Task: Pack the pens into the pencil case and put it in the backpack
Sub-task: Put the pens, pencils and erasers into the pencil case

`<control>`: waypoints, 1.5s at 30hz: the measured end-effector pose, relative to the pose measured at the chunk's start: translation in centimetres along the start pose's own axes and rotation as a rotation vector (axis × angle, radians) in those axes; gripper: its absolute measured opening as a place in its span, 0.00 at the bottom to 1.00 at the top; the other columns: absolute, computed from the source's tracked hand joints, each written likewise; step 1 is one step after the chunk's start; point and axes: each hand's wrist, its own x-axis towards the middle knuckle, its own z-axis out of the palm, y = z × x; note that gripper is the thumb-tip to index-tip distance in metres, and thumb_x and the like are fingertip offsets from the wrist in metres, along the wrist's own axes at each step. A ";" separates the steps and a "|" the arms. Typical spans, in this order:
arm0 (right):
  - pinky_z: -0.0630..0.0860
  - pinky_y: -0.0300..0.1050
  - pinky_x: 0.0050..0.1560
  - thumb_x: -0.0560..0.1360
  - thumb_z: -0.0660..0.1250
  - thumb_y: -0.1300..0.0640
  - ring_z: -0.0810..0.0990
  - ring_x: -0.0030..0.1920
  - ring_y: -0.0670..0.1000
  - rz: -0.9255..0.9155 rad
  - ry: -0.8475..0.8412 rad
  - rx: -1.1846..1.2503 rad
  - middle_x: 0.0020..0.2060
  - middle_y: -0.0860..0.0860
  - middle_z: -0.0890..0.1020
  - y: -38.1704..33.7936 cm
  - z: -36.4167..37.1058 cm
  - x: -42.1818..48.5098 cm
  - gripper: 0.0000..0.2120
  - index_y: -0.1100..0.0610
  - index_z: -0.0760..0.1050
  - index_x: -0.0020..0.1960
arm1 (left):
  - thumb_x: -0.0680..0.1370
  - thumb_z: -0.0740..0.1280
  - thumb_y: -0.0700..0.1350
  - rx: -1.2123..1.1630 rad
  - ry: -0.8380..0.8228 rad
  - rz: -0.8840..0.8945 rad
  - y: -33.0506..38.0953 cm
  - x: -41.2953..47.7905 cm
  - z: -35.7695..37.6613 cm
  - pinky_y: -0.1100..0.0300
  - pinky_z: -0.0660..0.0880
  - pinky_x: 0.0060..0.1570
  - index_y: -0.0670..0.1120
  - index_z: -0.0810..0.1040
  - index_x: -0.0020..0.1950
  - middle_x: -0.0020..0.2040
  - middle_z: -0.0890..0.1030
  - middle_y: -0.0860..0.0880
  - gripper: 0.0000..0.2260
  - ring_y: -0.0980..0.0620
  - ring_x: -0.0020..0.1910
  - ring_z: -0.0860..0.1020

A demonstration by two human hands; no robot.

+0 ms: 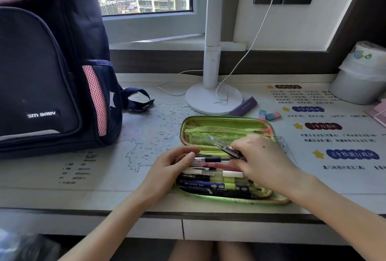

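**A:** Where's the pencil case [227,127]?

**B:** Open on the counter [104,177], under both sets of fingers. The right hand [265,158] pinches a clear pen [217,142] by its dark grip. The left hand [169,166] curls at the packed pens' [208,185] ends; whether it grips them, I cannot tell.

**A:** Handling?

**B:** The pens are probably light and slick, so hold them mid-barrel. The case looks semi-stiff; grasp it across its width. The backpack [41,72] stands well left of the left fingers.
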 end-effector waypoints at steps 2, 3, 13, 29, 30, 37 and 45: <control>0.67 0.42 0.42 0.76 0.65 0.50 0.70 0.42 0.49 0.028 0.029 -0.002 0.38 0.46 0.73 0.0 -0.2 -1.0 0.09 0.51 0.68 0.40 | 0.75 0.60 0.53 -0.123 -0.053 -0.051 -0.1 -0.2 -0.3 0.49 0.73 0.60 0.50 0.79 0.57 0.56 0.81 0.51 0.15 0.51 0.56 0.79; 0.69 0.42 0.43 0.75 0.64 0.49 0.71 0.43 0.49 0.033 0.040 0.006 0.38 0.46 0.73 0.0 -0.2 -1.5 0.08 0.51 0.69 0.41 | 0.77 0.59 0.53 -0.173 -0.060 -0.077 -0.1 -0.3 -0.4 0.49 0.72 0.60 0.49 0.79 0.57 0.57 0.81 0.50 0.15 0.50 0.57 0.78; 0.69 0.43 0.21 0.53 0.82 0.53 0.75 0.27 0.52 -0.013 0.081 -0.168 0.26 0.49 0.74 -2.0 3.2 -2.8 0.17 0.56 0.74 0.25 | 0.77 0.57 0.54 0.364 -0.026 0.182 -1.3 -0.2 -0.2 0.68 0.61 0.66 0.52 0.78 0.59 0.61 0.77 0.60 0.16 0.66 0.66 0.67; 0.76 0.51 0.45 0.71 0.71 0.50 0.72 0.49 0.52 -0.204 -0.031 -0.034 0.46 0.50 0.81 -3.2 3.0 -1.5 0.14 0.54 0.79 0.53 | 0.79 0.52 0.58 0.062 -0.060 0.123 0.6 -1.5 -0.6 0.71 0.65 0.61 0.54 0.75 0.63 0.64 0.76 0.57 0.19 0.63 0.64 0.70; 0.74 0.52 0.49 0.72 0.69 0.49 0.71 0.50 0.52 -0.209 -0.050 0.008 0.47 0.50 0.80 -3.3 3.1 -1.2 0.14 0.54 0.79 0.55 | 0.80 0.51 0.55 0.028 -0.056 0.107 0.7 -1.7 -0.6 0.74 0.66 0.57 0.52 0.75 0.63 0.63 0.76 0.56 0.18 0.64 0.63 0.71; 0.68 0.41 0.42 0.70 0.70 0.47 0.71 0.41 0.47 -0.092 0.079 0.192 0.38 0.46 0.80 -1.5 1.3 -0.4 0.12 0.51 0.81 0.49 | 0.73 0.63 0.55 0.139 0.037 0.146 -0.3 -2.1 -0.6 0.57 0.70 0.61 0.53 0.78 0.55 0.56 0.80 0.56 0.14 0.58 0.59 0.75; 0.67 0.35 0.34 0.70 0.72 0.51 0.72 0.32 0.43 0.103 0.062 0.294 0.32 0.45 0.74 2.7 -0.3 -0.8 0.17 0.52 0.71 0.54 | 0.71 0.65 0.60 0.623 -0.052 0.464 -0.4 -1.5 1.4 0.57 0.61 0.66 0.60 0.83 0.46 0.64 0.74 0.56 0.10 0.57 0.70 0.63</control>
